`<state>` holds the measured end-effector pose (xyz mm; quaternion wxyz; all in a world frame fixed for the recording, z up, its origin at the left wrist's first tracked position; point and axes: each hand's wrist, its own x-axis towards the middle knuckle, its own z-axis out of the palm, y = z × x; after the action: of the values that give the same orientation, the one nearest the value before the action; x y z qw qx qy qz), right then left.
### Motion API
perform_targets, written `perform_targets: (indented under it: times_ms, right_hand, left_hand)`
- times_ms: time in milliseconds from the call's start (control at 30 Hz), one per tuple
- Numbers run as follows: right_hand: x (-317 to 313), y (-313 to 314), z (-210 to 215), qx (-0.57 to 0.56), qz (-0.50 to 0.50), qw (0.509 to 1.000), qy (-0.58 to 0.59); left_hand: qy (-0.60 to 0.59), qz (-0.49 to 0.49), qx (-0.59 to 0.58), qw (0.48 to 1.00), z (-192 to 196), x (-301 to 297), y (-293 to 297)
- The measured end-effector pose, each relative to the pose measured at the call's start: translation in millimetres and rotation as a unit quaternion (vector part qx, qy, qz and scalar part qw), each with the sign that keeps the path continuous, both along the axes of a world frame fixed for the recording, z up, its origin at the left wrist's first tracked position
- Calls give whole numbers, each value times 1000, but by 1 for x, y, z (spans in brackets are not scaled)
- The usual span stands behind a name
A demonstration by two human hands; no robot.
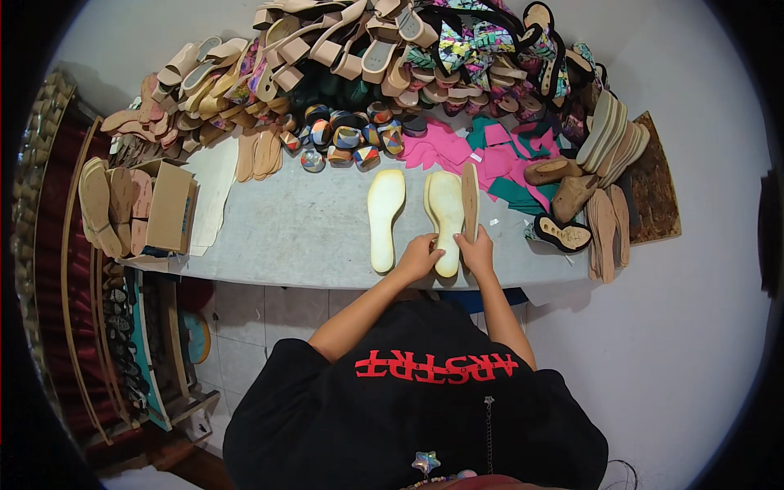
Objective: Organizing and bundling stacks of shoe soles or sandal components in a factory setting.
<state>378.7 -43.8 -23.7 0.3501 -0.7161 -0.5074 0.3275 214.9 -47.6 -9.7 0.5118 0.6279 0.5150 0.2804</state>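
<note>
My right hand (477, 251) grips the heel end of a brown shoe insole (470, 196), which stands nearly on edge. Just left of it lies a small stack of cream insoles (446, 214), one slightly offset over another. My left hand (420, 260) is closed at the left edge of that stack near its heel, fingers and thumb on the cream pieces. Farther left, a separate cream insole (384, 220) rests flat on the grey table (286, 212), toe pointing away from me. My palms and some fingertips are hidden.
Sandals and heeled shoes (335, 49) are heaped along the back. Patterned rolled pieces (347, 136) and pink fabric scraps (441, 145) lie before them. At right are wooden shoe lasts (574, 198) and stacked soles (603, 233); at left, a cardboard box (173, 206) and a rack (155, 351).
</note>
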Motion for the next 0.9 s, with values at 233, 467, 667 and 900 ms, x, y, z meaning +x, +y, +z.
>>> perform_targets:
  times_ms: [233,467,667,900]
  right_hand:
    - [-1,-1,1,8,11,1000,6]
    - [-1,-1,-2,-15,24,999,31]
    - [-15,-4,37,81,30,985,-153]
    - [-49,-2,48,24,187,969,-162]
  left_hand:
    - [53,2,56,997,-14,-3,-3]
    - [106,8,84,991,-24,-4,-7]
    - [101,61,104,988,-26,-8,-3]
    - [-225,84,-105,965,13,-24,27]
